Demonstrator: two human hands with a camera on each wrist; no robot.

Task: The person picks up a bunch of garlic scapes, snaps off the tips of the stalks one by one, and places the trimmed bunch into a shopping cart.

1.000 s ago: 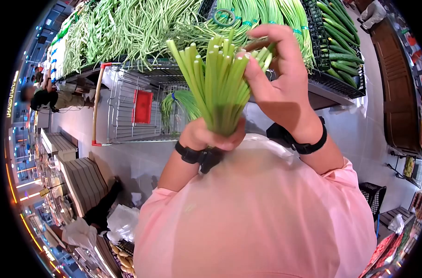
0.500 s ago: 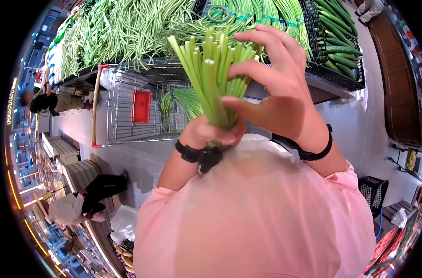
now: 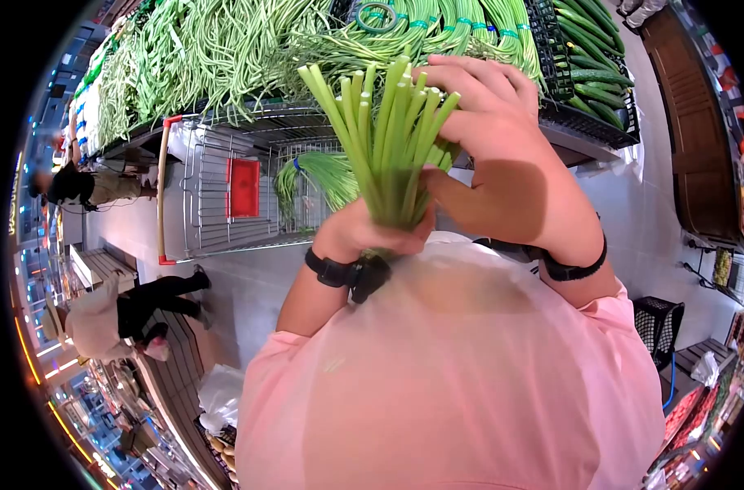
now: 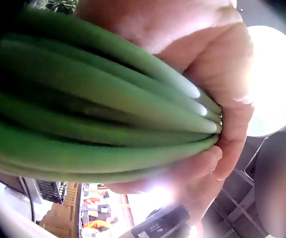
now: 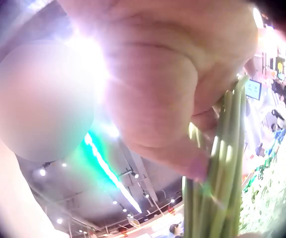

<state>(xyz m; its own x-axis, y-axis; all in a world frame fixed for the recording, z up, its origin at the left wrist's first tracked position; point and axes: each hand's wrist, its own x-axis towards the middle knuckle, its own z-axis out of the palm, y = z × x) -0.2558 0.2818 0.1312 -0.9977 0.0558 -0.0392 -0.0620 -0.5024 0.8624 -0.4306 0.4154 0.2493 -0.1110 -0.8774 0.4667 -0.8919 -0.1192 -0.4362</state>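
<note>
In the head view my left hand (image 3: 380,235) grips the lower part of a bunch of green stalks (image 3: 382,159), like garlic scapes, in front of my chest. Pale cut ends point up and fan out. From the right, my right hand (image 3: 490,151) holds the upper stalks, its thumb in front and fingers reaching behind. In the left wrist view the stalks (image 4: 93,106) fill the foreground with the palm and fingers around their ends. The right wrist view has the thumb (image 5: 195,166) against the stalks (image 5: 222,163).
A shopping cart (image 3: 163,196) stands to the left, a tied bundle of long green stalks (image 3: 327,180) inside. Ahead is a produce display with long beans (image 3: 225,57), taped bundles (image 3: 462,24), a ring-shaped roll (image 3: 375,30) and cucumbers (image 3: 601,86). A person (image 3: 102,314) walks behind at left.
My right hand has moved from the cut ends at the upper right down and round the stalks. The left hand keeps its grip. The person at the left has moved across the aisle.
</note>
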